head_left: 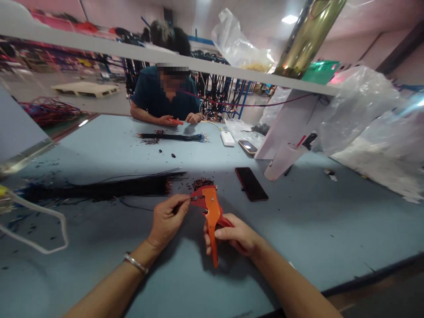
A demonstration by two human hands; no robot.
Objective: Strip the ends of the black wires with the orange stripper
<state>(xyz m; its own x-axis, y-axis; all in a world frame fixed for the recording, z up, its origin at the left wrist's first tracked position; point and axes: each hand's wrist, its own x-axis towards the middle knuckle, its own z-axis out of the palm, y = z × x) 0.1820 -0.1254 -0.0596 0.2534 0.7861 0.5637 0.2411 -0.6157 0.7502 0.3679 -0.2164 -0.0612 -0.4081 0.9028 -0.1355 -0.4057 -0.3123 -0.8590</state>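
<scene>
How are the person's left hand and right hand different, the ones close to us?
The left hand seems to pinch a thin dark wire between finger and thumb, while the right hand wraps around the handles of an orange tool.
The left hand has a bracelet on its arm; the right hand's arm shows none.
Both hands are bare.
</scene>
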